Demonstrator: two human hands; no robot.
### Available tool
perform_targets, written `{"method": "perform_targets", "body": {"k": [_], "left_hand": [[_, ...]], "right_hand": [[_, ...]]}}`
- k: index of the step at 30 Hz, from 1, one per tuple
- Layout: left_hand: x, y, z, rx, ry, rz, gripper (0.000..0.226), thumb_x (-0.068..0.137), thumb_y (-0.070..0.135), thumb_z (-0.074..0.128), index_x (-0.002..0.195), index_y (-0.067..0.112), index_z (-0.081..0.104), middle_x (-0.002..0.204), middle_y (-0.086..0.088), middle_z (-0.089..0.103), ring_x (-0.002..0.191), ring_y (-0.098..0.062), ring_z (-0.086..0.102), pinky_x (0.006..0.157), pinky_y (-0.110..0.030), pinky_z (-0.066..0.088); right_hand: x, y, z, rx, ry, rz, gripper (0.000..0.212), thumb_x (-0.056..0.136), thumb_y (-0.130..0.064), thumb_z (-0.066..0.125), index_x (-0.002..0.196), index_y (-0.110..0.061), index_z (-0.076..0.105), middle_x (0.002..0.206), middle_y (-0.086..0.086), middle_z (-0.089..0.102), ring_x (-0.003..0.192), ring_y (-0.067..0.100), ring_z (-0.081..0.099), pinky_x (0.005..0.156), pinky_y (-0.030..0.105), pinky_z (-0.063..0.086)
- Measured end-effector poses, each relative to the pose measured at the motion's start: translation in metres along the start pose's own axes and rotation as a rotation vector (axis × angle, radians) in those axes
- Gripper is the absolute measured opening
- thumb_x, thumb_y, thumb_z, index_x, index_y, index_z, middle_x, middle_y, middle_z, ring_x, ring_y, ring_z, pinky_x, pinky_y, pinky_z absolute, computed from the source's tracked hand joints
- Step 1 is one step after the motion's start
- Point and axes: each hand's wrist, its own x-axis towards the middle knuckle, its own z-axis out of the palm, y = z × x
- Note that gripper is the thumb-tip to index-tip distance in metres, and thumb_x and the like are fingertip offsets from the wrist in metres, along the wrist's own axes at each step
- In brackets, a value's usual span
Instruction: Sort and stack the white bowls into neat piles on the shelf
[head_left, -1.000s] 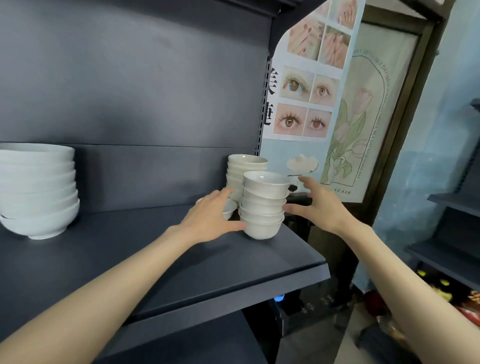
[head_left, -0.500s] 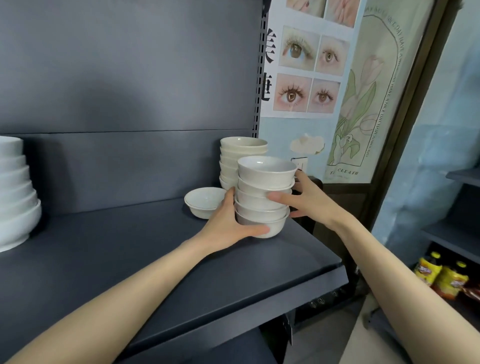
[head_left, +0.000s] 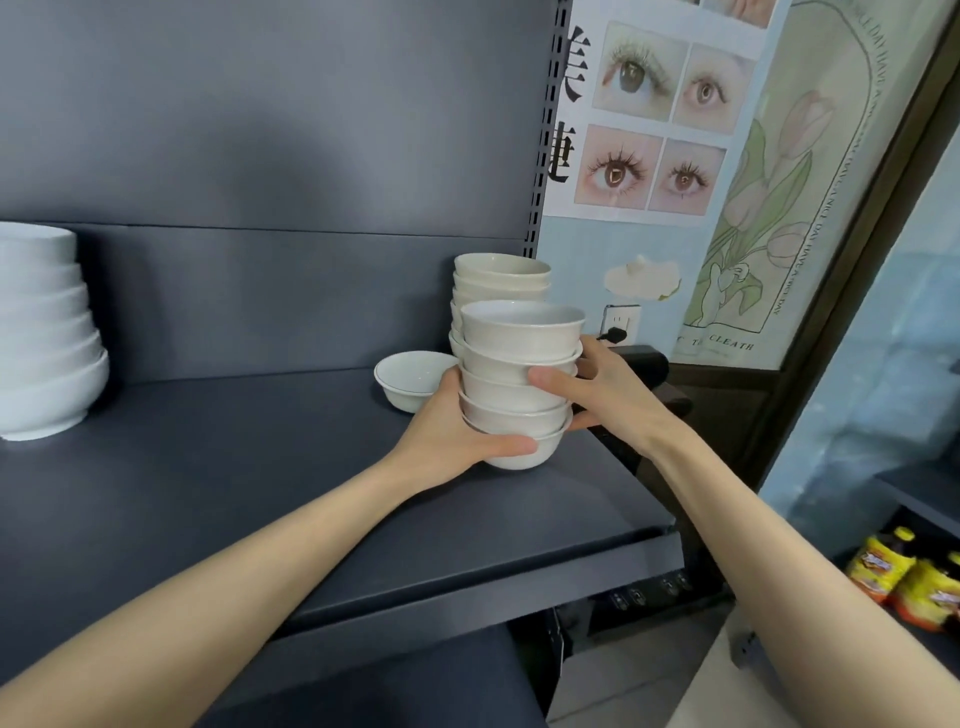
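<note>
Both hands grip a stack of small white bowls (head_left: 519, 353) near the right end of the dark shelf (head_left: 260, 467). My left hand (head_left: 452, 431) cups its lowest bowl from the left, thumb across the front. My right hand (head_left: 597, 395) clasps the stack's right side, fingers wrapped around the middle bowls. Whether the stack rests on the shelf or hangs just above it, I cannot tell. Behind it stands a taller stack of cream bowls (head_left: 501, 275). A single small bowl (head_left: 415, 376) sits to its left. A pile of larger white bowls (head_left: 41, 338) stands at the far left.
The shelf's right edge (head_left: 639, 478) lies just past the held stack, with a dark upright post (head_left: 545, 130) behind. A poster-covered wall and a dark door frame are to the right. Yellow bottles (head_left: 904, 582) stand on a lower shelf at the bottom right.
Both hands closed on the front stack: the left slid under its base, the right wrapped its side. The view moved closer and shifted right.
</note>
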Motion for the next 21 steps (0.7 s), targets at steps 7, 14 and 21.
{"method": "perform_targets", "body": {"k": [7, 14, 21], "left_hand": [[-0.046, 0.002, -0.032, 0.051, 0.104, -0.064, 0.091, 0.045, 0.047, 0.087, 0.124, 0.04, 0.044, 0.117, 0.022, 0.063, 0.109, 0.001, 0.06, 0.094, -0.03, 0.051], [-0.08, -0.004, -0.097, 0.109, 0.238, -0.112, 0.102, 0.042, 0.05, 0.089, 0.131, 0.031, 0.044, 0.121, 0.017, 0.063, 0.111, -0.005, 0.06, 0.094, -0.037, 0.053], [-0.084, -0.025, -0.167, 0.099, 0.278, -0.149, 0.093, 0.042, 0.043, 0.088, 0.124, 0.037, 0.045, 0.116, 0.022, 0.064, 0.106, 0.006, 0.06, 0.09, -0.023, 0.052]], "right_hand": [[-0.005, -0.007, 0.033, 0.059, -0.121, -0.034, 0.073, 0.064, -0.047, 0.081, 0.127, -0.027, 0.052, 0.116, -0.005, 0.067, 0.103, 0.009, 0.067, 0.077, 0.04, 0.06], [0.017, -0.03, 0.103, 0.109, -0.225, -0.066, 0.071, 0.062, -0.049, 0.078, 0.123, -0.025, 0.052, 0.118, -0.002, 0.065, 0.107, 0.015, 0.065, 0.08, 0.044, 0.059], [0.057, -0.044, 0.172, 0.125, -0.311, -0.077, 0.051, 0.078, -0.035, 0.075, 0.123, -0.027, 0.05, 0.117, -0.005, 0.064, 0.106, 0.011, 0.063, 0.08, 0.041, 0.059]]}}
